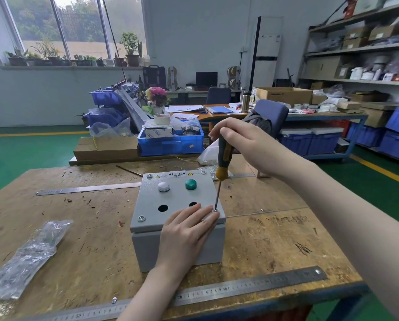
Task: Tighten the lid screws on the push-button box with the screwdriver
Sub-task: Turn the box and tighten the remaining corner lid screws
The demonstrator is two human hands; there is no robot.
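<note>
Head view: at the left of the scarred wooden bench (263, 239) lies a crinkled clear plastic bag (29, 253), its contents too dim to make out. Mid-bench stands the grey metal push-button box (170, 228), boxy, with a white button (163, 186), a green button (191, 184) and two bare round holes. The left hand (187, 228) lies flat on its lid, fingers straight and together. The right hand (242, 144) grips the black-and-yellow screwdriver (222, 162), its tip in the near-right lid screw (215, 210).
</note>
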